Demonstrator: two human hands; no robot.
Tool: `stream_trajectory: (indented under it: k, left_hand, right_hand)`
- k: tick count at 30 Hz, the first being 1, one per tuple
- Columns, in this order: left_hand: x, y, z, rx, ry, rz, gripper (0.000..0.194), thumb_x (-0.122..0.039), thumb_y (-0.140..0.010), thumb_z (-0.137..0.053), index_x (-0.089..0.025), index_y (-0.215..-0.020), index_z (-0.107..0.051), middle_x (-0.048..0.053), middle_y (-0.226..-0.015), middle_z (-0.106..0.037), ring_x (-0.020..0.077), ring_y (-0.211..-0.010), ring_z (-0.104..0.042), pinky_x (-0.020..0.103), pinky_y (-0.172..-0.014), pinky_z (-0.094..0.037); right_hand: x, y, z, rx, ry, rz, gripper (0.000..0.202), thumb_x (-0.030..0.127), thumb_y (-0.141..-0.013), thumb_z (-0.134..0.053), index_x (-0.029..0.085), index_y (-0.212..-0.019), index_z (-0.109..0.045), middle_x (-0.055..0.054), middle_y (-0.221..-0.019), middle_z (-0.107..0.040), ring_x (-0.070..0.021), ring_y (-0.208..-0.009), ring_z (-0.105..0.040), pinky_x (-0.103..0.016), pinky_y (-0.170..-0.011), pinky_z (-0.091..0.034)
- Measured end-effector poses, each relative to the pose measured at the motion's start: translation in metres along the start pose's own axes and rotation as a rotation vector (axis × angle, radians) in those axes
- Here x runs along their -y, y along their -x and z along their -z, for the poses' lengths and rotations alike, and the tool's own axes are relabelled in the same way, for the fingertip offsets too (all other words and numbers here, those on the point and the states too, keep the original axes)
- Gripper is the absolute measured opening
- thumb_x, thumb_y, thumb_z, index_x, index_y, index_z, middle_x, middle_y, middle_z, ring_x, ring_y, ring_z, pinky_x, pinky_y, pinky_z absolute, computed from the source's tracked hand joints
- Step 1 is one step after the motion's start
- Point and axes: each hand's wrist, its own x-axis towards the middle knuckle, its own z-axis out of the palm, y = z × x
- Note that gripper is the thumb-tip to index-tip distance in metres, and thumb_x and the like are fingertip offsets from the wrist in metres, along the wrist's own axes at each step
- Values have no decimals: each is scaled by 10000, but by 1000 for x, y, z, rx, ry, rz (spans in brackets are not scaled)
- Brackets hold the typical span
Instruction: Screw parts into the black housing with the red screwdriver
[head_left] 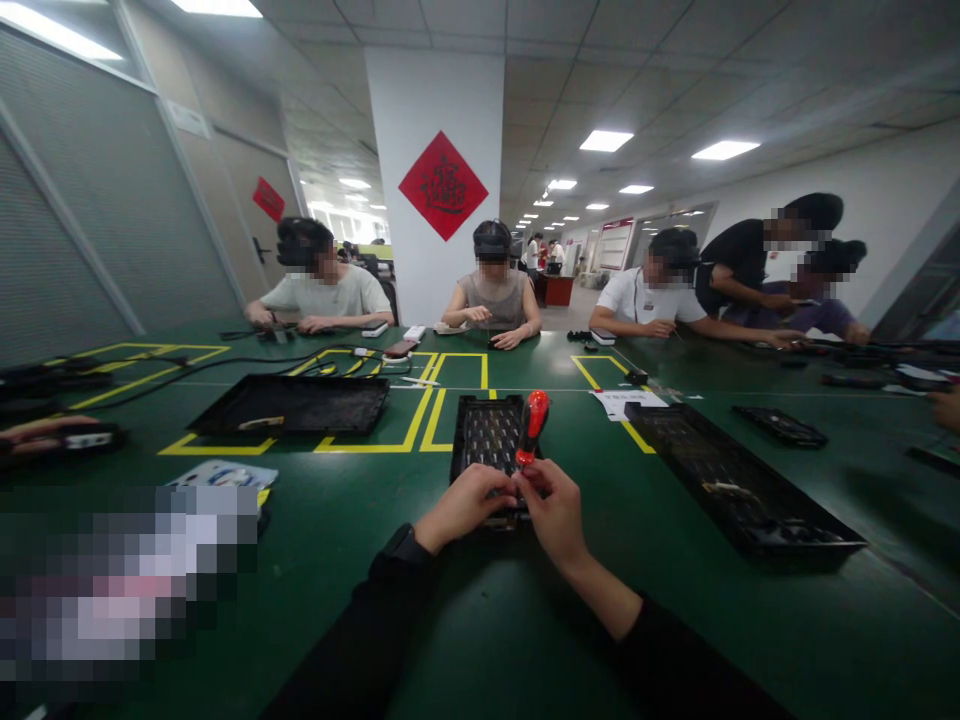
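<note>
my right hand (553,505) pinches the glossy red-and-black screwdriver (534,425), nearly upright over the rectangular, row-patterned black tray (466,430) on the smooth green table (322,580) — my left hand's (469,500) fingertips bunch alongside, their grip hidden.

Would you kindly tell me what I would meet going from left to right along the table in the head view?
Co-worker's hand → black tray → left hand → screwdriver → second black tray.
</note>
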Motion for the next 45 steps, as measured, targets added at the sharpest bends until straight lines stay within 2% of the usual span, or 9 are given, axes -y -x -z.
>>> stream_trajectory:
  k: [5, 13, 17, 21, 26, 32, 39, 45]
  left_hand:
    - [-1, 1, -1, 6, -41, -9, 157, -276, -805, -535, -163, -813, -644, 29, -766, -656, 143, -756, -568, 253, -784, -373]
    - [-1, 0, -4, -55, -144, 37, 223, -369, -752, -593, -153, -701, -611, 32, -690, -628, 152, -698, -538, 254, -712, -356]
    - [1, 1, -2, -34, -56, 49, 208, -359, -755, -590, -158, -749, -641, 30, -724, -647, 151, -725, -549, 253, -745, -368]
    - [3, 1, -2, 11, 56, 21, 181, -303, -789, -552, -164, -811, -665, 18, -752, -661, 136, -735, -562, 237, -754, -385]
    - [4, 0, -4, -42, 9, 33, 154, -299, -765, -585, -160, -748, -650, 16, -724, -655, 138, -718, -561, 233, -732, -376]
    - [3, -1, -5, -61, -70, 54, 227, -372, -734, -612, -149, -693, -623, 31, -689, -638, 148, -686, -549, 243, -701, -363]
    - [5, 1, -2, -7, 115, 24, 152, -264, -783, -562, -155, -832, -657, 20, -794, -668, 135, -748, -572, 231, -749, -391]
    - [5, 1, -2, 11, 119, 42, 153, -255, -790, -547, -144, -791, -652, 7, -747, -660, 124, -710, -567, 217, -713, -401]
  right_hand:
    - [2, 0, 0, 8, 6, 19, 137, 260, -821, -506, 183, -837, -617, -37, -782, -611, -160, -719, -569, -284, -665, -463]
    - [3, 2, -1, 1, -43, -13, 115, 281, -792, -557, 182, -818, -609, -20, -739, -608, -149, -679, -577, -273, -632, -471]
    - [4, 1, 0, -9, -68, -19, 156, 282, -776, -571, 176, -880, -620, -25, -745, -636, -154, -667, -593, -286, -642, -484]
    - [6, 1, 1, -9, -3, -7, 141, 277, -795, -546, 177, -851, -628, -35, -758, -644, -160, -682, -589, -289, -650, -478]
    - [6, 2, 1, 3, 15, 2, 141, 279, -817, -525, 187, -855, -625, -32, -790, -634, -157, -706, -580, -273, -638, -458]
    - [6, 3, -1, 7, -55, -14, 143, 310, -799, -556, 190, -837, -624, -26, -774, -626, -155, -706, -590, -272, -639, -464]
    - [4, 3, -1, -28, -4, -19, 156, 278, -809, -530, 179, -869, -635, -42, -791, -645, -163, -701, -596, -287, -661, -473]
    - [7, 3, -1, 7, 31, -14, 168, 278, -821, -513, 167, -880, -625, -43, -809, -641, -156, -708, -585, -263, -615, -458]
